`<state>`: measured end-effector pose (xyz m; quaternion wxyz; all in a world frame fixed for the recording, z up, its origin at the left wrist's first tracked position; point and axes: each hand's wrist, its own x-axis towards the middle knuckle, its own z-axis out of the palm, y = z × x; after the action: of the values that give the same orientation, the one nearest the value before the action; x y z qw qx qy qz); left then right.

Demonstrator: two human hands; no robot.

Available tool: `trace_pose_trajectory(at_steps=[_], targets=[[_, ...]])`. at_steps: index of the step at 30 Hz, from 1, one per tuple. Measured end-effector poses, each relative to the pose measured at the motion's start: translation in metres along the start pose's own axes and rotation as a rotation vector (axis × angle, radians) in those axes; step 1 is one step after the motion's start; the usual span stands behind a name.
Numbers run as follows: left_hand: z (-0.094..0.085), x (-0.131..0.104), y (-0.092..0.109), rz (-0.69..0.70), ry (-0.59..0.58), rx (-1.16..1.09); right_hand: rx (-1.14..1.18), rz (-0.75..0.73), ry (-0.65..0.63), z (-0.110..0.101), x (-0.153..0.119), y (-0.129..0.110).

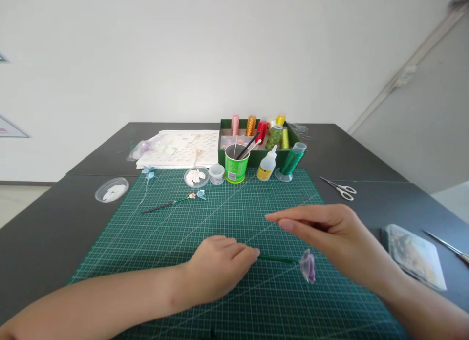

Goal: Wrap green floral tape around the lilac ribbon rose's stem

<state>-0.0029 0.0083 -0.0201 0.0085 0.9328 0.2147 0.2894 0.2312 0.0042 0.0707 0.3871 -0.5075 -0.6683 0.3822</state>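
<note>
My left hand (223,269) is closed around the green stem of an artificial flower (308,266). The stem points right, and the pale purple petals hang beyond my fingers, low over the green cutting mat (176,247). Above and to the right of the stem, my right hand (326,227) has its thumb and fingers brought together in a pinch. Whatever lies between those fingertips, if anything, is too fine to make out. A spool of green thread (293,159) leans on a round base behind my right hand.
A green tin (235,170) with sticks, a glue bottle (266,165) and a box of thread spools (222,154) stand at the back. Scissors (340,188) and a clear case (415,257) lie right. Small flowers (201,195) and dishes of white petals (112,190) are left.
</note>
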Motion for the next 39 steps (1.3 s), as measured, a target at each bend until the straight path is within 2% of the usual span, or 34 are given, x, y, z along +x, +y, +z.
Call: trace_pose_trajectory(at_steps=[3,12,18,21,23,28,31,39], targets=[[-0.001,-0.001,-0.001,0.008,0.014,-0.035,-0.036,-0.004,0.052,-0.002,0.009,0.010],[0.008,-0.001,0.001,-0.034,0.008,-0.100,-0.017,0.067,0.075,-0.001,0.022,0.042],[-0.001,0.000,0.002,0.012,0.032,-0.048,0.339,0.281,0.013,0.006,0.024,0.071],[-0.004,0.002,0.001,0.023,0.064,-0.053,0.361,0.306,0.005,0.010,0.025,0.080],[-0.006,0.003,0.001,0.021,0.080,-0.075,0.273,0.273,0.006,0.012,0.026,0.083],[-0.009,0.003,0.001,0.016,0.126,-0.124,-0.026,0.041,-0.065,0.016,0.025,0.092],[-0.009,0.001,0.001,0.026,0.143,-0.111,-0.071,-0.027,-0.111,0.019,0.022,0.096],[-0.008,0.001,-0.002,0.046,0.159,-0.106,-0.137,-0.119,-0.095,0.023,0.021,0.099]])
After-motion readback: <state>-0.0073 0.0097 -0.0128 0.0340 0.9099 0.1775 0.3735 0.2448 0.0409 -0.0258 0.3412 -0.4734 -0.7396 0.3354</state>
